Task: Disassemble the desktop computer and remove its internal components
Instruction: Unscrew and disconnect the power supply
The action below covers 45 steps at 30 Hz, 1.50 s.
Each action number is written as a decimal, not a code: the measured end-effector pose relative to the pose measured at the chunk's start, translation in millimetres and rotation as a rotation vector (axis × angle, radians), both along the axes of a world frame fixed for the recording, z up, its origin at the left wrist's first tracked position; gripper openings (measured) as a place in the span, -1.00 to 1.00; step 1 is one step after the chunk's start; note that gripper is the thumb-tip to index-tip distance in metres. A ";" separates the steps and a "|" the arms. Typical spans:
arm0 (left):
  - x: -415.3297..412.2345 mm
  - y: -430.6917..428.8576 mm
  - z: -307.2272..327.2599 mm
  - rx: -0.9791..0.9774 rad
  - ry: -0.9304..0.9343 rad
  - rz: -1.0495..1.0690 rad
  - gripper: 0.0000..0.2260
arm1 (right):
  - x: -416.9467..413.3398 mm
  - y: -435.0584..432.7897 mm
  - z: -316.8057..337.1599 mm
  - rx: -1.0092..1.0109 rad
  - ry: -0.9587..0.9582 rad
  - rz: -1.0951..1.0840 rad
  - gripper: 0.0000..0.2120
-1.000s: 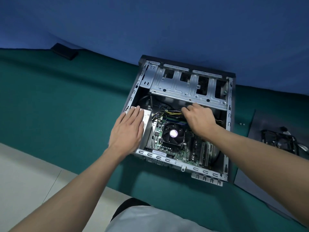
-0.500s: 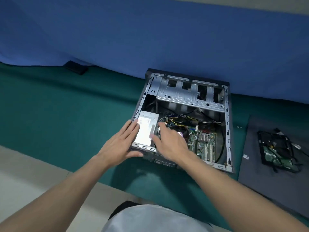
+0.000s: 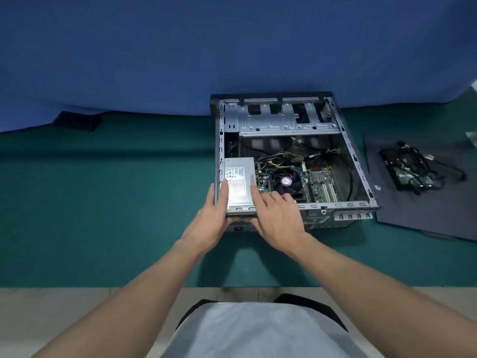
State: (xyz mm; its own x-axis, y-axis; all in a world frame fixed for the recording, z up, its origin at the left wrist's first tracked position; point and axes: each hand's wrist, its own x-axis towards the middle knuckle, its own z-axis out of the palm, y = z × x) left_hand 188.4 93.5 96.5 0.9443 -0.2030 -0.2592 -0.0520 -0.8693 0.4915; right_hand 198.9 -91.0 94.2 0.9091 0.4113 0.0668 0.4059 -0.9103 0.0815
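Since the earlier frame both hands have been drawn back to the near end of the power supply (image 3: 238,182). Left hand (image 3: 207,224): fingers straight, laid along the unit's left side at the case (image 3: 357,164) wall, nothing clasped. Right hand (image 3: 277,219): fingers straight and spread, forefinger laid against the unit's right edge. Unit is seated in the case's near-left corner, open above. Green table cover (image 3: 103,189) is noted beneath, dark mat (image 3: 418,218) at right, blue backdrop (image 3: 154,47) behind

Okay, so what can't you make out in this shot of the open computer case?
Head view:
Near end of the power supply: covered by the left hand and right hand.
Power supply label: print too small to read.
Cable ends behind the CPU fan: hidden under the drive cage.
Dark object far left: too small to identify.
Dark mat: right side cut off by the frame edge.
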 end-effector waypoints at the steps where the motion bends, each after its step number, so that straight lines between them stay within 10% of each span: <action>1: 0.1 -0.5 -0.5 0.019 -0.001 0.006 -0.24 | -1.0 0.4 0.0 -0.009 -0.008 -0.005 -0.21; 27: 0.1 -27.4 -9.9 0.336 -0.259 0.276 -0.14 | 3.7 23.7 -10.1 0.133 -0.152 -0.313 -0.18; 33: 4.8 -19.1 -10.0 0.287 -0.219 0.220 -0.09 | 2.3 22.0 7.4 0.118 0.072 -0.255 -0.11; 39: 9.2 -3.0 8.7 -0.282 0.071 0.163 -0.20 | 48.6 -5.1 59.7 0.806 0.625 -0.266 -0.23; 45: 57.9 -40.1 15.5 -0.257 0.192 0.701 -0.46 | 99.5 23.9 61.6 0.199 0.663 -0.006 0.27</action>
